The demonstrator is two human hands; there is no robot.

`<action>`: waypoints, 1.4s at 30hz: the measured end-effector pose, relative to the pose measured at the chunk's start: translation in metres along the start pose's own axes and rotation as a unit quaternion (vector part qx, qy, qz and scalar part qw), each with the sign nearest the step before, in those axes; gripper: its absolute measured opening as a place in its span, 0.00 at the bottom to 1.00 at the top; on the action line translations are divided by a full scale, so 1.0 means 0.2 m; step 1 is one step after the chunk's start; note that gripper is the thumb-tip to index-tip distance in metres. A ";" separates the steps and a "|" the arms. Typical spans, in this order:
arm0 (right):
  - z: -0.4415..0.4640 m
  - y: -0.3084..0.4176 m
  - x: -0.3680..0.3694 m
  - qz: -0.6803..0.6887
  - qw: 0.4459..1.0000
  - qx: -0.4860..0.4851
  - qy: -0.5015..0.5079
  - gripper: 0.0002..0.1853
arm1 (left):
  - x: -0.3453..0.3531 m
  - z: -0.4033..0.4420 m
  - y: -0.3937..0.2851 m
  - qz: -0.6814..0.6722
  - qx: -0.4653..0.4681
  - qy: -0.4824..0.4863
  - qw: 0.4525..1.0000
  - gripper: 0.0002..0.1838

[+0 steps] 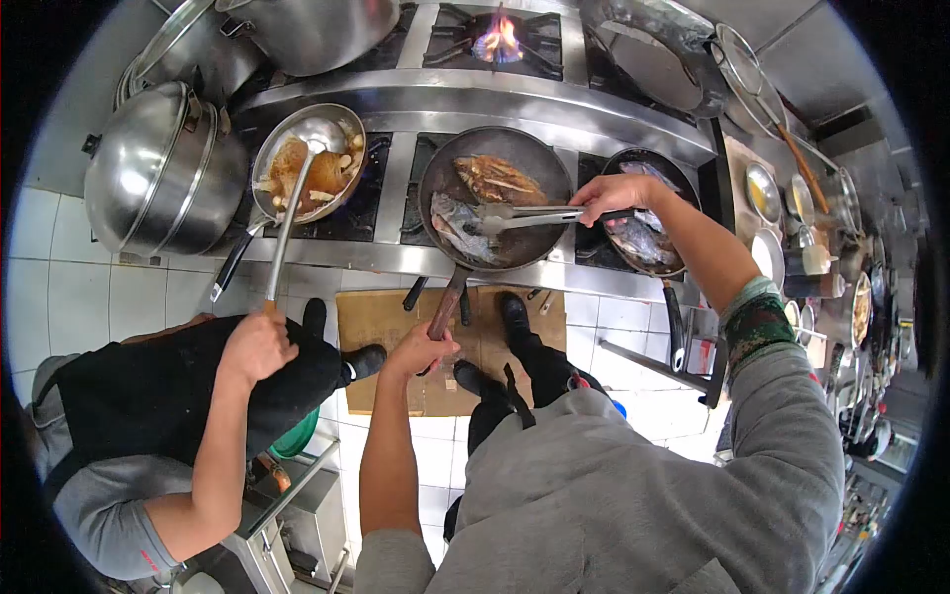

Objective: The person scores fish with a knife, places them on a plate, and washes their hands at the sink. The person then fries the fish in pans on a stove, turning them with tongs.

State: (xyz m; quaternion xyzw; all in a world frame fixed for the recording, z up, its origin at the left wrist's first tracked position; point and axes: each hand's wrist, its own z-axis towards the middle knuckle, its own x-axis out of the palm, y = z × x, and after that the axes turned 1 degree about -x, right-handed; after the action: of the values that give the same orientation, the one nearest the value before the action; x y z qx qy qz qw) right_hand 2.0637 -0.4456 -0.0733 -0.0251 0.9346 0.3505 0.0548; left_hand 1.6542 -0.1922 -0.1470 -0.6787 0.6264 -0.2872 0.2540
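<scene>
1. Two fish share the pan [554, 163] in front of you: the browned fish [500, 178] on the far side, the pale-skinned fish [457, 230] near the left rim.
2. Your right hand [606, 198] is closed round the tongs [539, 215], out past the pan's right rim, and they run leftward across it, almost level.
3. And there are the tips, right at the pale-skinned fish's inner edge! Whether they pinch it, you can't tell from here.
4. Here's the relation that counts: that fish lies left of your right hand, its long axis slanting from far left to near right, so the tongs meet it at an angle, side-on rather than end-on.
5. Your left hand [421, 348] is wrapped round the pan handle [450, 309], on your side of the pan; the tongs give your right hand the reach.
</scene>
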 end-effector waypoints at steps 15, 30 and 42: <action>0.00 -0.05 0.08 0.069 0.995 0.038 0.054 0.22 | -0.04 0.04 0.08 0.001 0.017 0.005 1.000 0.13; -0.04 -0.02 0.25 0.068 0.996 -0.006 -0.054 0.21 | -0.01 0.02 0.07 0.011 0.019 -0.007 1.000 0.13; -0.56 0.30 0.59 -0.361 0.872 -0.067 -0.324 0.26 | 0.12 0.01 0.08 -0.056 0.032 -0.022 0.998 0.12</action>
State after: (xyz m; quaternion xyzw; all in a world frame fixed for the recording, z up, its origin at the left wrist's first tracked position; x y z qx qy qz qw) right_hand 1.9328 -0.4748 0.0351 -0.2498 0.7646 0.3563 0.4754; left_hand 1.6447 -0.2183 -0.1578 -0.7105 0.5722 -0.3056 0.2725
